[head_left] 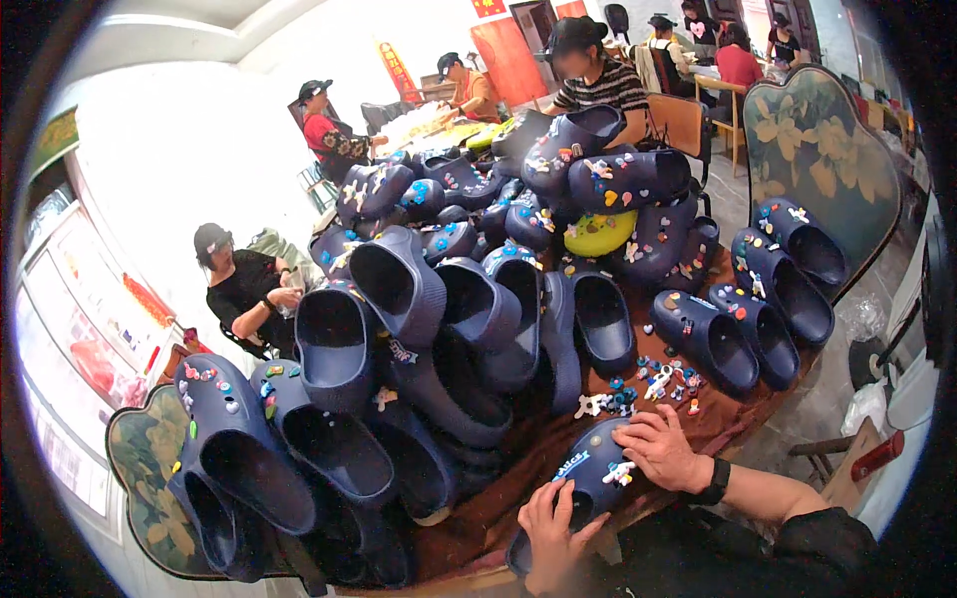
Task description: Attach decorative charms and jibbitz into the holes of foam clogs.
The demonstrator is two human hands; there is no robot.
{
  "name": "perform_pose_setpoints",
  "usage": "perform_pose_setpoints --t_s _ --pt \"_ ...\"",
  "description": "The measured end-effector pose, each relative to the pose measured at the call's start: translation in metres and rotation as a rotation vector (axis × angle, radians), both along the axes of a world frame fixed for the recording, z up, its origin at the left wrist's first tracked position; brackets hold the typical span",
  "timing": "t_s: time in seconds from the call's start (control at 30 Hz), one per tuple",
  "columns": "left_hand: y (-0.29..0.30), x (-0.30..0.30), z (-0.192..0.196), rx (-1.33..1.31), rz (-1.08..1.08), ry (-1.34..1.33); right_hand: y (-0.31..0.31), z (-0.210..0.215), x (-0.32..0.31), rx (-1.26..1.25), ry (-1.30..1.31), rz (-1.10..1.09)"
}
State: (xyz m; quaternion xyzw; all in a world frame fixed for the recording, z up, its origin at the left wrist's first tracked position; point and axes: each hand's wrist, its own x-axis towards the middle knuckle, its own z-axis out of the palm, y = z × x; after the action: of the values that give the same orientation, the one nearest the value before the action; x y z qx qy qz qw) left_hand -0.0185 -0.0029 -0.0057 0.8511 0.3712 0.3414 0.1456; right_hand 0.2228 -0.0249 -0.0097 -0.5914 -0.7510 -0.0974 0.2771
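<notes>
A dark blue foam clog (598,490) lies at the table's near edge, its toe pointing away from me. On its upper are a white figure charm (619,473) and a blue-and-white lettered charm (571,462). My left hand (554,530) is closed around the near part of the clog, thumb and fingers bent against it. With bent fingers, my right hand (658,450) grips the toe from the right; whatever lies under those fingertips is hidden. Just beyond the toe, loose small charms (656,384) in blue, white, red and other colours are scattered.
A tall heap of navy clogs (469,309) with charms fills the table's middle and left. Several more clogs (708,334) line the right side. A yellow-green clog (600,233) sits in the heap. Brown cloth (488,533) covers the table. Other people (593,80) sit beyond and at left.
</notes>
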Motion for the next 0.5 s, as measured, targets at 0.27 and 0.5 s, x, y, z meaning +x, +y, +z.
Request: perform_pose_setpoints --t_s 0.27,0.5 --pt "0.001 -0.001 -0.001 -0.011 -0.01 -0.02 0.025 -0.018 0.007 -0.037 0.552 -0.001" --pt "0.002 -0.002 -0.004 0.003 -0.013 -0.008 0.061 -0.003 0.031 -0.53 0.876 0.1"
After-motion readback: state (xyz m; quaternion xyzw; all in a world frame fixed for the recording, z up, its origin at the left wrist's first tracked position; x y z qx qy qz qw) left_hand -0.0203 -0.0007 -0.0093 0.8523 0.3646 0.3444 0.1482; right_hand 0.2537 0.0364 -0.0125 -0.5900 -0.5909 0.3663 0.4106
